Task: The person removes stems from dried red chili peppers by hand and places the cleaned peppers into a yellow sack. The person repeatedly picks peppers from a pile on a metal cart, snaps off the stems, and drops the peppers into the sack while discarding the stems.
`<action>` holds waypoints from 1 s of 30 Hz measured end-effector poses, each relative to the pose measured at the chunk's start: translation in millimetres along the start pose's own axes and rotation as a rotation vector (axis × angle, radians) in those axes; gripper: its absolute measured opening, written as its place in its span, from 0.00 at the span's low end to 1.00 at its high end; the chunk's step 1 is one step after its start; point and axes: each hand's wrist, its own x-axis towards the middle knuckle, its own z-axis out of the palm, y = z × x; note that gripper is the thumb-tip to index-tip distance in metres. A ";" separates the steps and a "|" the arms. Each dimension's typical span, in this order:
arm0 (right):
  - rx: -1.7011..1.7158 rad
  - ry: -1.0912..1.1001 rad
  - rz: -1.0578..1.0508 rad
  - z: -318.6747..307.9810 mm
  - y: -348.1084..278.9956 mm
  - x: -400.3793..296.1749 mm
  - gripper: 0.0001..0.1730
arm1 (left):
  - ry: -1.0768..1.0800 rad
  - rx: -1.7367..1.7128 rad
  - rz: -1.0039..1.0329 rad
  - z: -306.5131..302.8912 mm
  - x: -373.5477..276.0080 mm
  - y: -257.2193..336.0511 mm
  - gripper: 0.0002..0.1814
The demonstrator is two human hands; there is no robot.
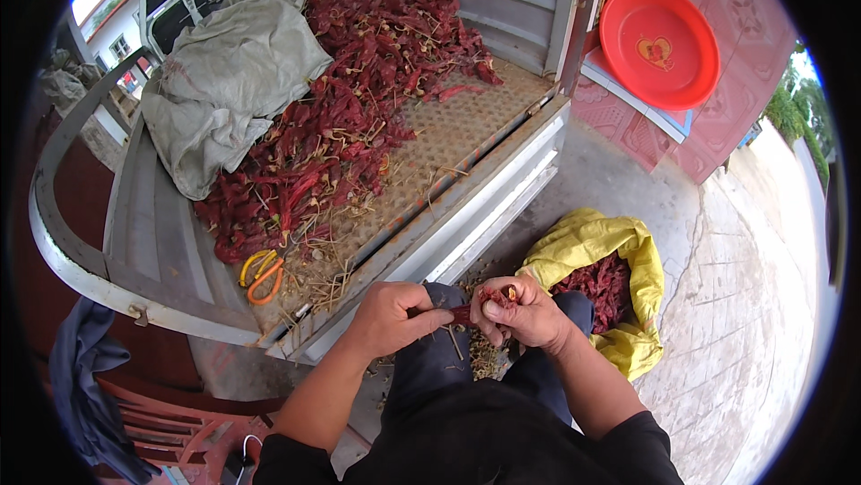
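My left hand (403,317) pinches one end of a dried red chili pepper (461,314) between thumb and fingers. My right hand (514,310) is closed around the other end, with torn red pieces and pale seeds showing at its fingers. Both hands are above my knees. A heap of dried red chilies (377,55) with stems lies on the truck bed, partly under a grey woven sack (229,75). Scissors with yellow and orange handles (264,275) rest at the heap's near edge. To the right, an open yellow woven sack (646,283) holds red chilies (599,286).
The truck bed's metal side rail (430,216) runs just beyond my hands. A red plastic basin (659,48) stands at the upper right. At the lower left are a red chair (168,428) and a dark blue garment (84,377). Loose stems litter the floor between my legs.
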 end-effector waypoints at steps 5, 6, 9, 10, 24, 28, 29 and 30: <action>0.109 -0.013 0.019 -6.0 8.3 -4.9 0.18 | 0.289 0.154 0.330 3.8 8.4 3.6 0.13; 0.099 -0.002 0.017 -8.2 7.7 -5.0 0.18 | 0.295 0.114 0.294 2.7 8.3 4.2 0.13; -0.024 0.089 0.018 -17.7 -2.4 -11.8 0.18 | 0.395 0.100 0.141 -16.0 1.8 -2.7 0.15; -0.147 0.171 0.006 -31.6 -4.7 -19.1 0.20 | 0.477 0.165 0.064 -32.2 1.1 -12.9 0.14; -0.998 0.936 0.138 -156.0 32.5 -110.0 0.23 | 0.826 0.790 -0.522 -171.0 10.7 -130.2 0.25; -0.809 0.828 0.124 -133.8 38.8 -87.9 0.18 | 0.860 0.846 -0.410 -176.2 1.3 -131.4 0.16; -0.787 0.806 0.098 -124.9 39.1 -79.8 0.18 | 0.890 0.869 -0.341 -175.6 -3.5 -125.7 0.15; -0.766 0.784 0.075 -116.4 39.5 -72.2 0.17 | 0.874 0.869 -0.284 -169.8 -7.5 -112.3 0.14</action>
